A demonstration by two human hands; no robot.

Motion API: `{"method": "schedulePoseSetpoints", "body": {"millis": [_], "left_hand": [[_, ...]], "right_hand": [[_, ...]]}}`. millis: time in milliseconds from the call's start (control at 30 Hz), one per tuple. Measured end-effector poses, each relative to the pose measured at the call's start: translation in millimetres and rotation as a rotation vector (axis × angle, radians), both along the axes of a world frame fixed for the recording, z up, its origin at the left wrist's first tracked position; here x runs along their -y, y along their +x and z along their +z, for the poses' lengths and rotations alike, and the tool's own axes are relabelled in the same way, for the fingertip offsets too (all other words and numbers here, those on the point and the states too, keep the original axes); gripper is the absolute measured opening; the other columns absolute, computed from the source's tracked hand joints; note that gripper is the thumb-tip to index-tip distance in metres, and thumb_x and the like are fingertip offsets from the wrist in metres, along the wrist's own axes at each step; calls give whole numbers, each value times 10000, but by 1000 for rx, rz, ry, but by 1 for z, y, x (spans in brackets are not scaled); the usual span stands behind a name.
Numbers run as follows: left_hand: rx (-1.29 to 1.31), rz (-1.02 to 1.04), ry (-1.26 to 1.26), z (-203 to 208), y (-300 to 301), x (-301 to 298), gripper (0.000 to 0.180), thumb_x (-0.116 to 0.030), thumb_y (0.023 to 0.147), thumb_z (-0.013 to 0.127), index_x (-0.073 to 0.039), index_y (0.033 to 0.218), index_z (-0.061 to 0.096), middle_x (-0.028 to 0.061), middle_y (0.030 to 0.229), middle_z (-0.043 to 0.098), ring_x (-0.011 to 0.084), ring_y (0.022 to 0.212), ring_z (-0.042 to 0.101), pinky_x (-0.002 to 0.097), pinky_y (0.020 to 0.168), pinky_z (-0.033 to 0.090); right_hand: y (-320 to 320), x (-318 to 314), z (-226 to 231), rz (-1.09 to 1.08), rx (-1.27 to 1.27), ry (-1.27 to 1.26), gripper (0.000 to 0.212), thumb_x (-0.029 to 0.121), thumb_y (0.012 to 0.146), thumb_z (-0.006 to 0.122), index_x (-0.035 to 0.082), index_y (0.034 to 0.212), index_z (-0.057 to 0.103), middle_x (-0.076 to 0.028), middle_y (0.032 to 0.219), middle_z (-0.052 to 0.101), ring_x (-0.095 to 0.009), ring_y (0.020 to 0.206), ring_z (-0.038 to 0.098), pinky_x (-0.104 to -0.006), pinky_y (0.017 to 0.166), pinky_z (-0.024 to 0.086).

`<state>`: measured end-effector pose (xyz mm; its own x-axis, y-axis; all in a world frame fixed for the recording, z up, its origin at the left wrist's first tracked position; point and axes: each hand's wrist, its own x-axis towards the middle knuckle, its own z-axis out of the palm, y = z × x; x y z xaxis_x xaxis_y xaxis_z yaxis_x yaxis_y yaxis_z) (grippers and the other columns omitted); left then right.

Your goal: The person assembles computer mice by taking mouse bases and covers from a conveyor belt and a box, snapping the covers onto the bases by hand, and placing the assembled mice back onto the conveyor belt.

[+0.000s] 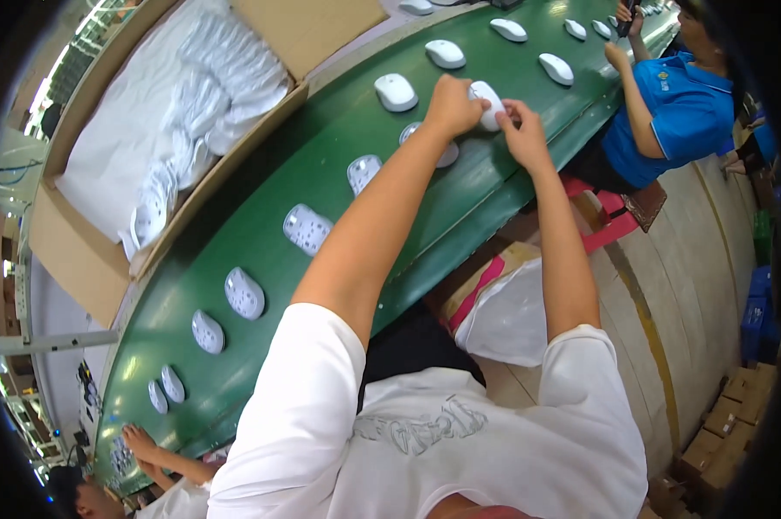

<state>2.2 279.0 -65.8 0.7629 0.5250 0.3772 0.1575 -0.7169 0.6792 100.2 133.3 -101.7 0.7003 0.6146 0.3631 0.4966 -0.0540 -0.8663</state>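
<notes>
Above the green belt, a white computer mouse (pixel 487 107) is held between my two hands. My left hand (pixel 452 107) has its fingers closed on the mouse's left side. On its right edge, the thumb and fingers of my right hand (pixel 524 135) pinch it. Just below my left wrist, a mouse half (pixel 447 156) lies partly hidden by my forearm. Two finished-looking white mice, a nearer one (pixel 396 92) and a farther one (pixel 445 54), sit beyond my left hand. Mouse shells with dotted faces, one of them (pixel 307 229) by my left forearm, lie on the belt.
The long green belt (pixel 261 190) curves from lower left to upper right. Along its far side stands an open cardboard box (pixel 88 259) of wrapped white pieces (pixel 226 78). A co-worker in blue (pixel 667 112) sits at right; another person's hands (pixel 144 450) work at lower left.
</notes>
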Motion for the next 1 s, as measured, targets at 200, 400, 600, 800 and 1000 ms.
{"method": "schedulePoseSetpoints", "body": {"millis": [200,400,600,800,1000], "left_hand": [[-280,38,-76,7,11,-13,407,-320,808,686,11,1045,709,197,1007,703,327,859,666,397,817,526],[-400,197,286,3,-1,-28,509,-424,849,640,-23,1161,668,200,1115,635,344,996,623,411,874,498],[-454,-217,271,27,-81,-71,522,-389,814,690,-64,1221,651,222,1106,641,358,1024,616,424,920,487],[-559,-369,172,23,-93,-61,507,-223,768,751,-48,1229,634,193,1089,657,345,1008,613,414,921,482],[-506,-312,166,22,-94,-48,518,-190,738,758,-23,1213,635,190,1119,658,353,999,626,414,902,498]], "right_hand": [[1,-15,-5,-342,519,-316,353,330,880,654,-3,992,686,-127,911,642,-266,767,607,-353,746,514],[-11,-33,21,-196,54,-417,469,438,878,641,-7,1023,677,-153,944,640,-313,830,601,-385,773,509],[-47,-17,49,-336,238,-343,588,504,827,692,-29,1070,642,-167,870,657,-316,816,633,-392,765,518],[-88,-49,50,-165,195,-604,608,500,751,758,-52,988,659,-201,875,683,-333,796,663,-403,746,534],[-90,-51,35,-184,154,-567,569,444,677,823,-57,908,685,-192,858,700,-355,782,671,-407,737,541]]}}
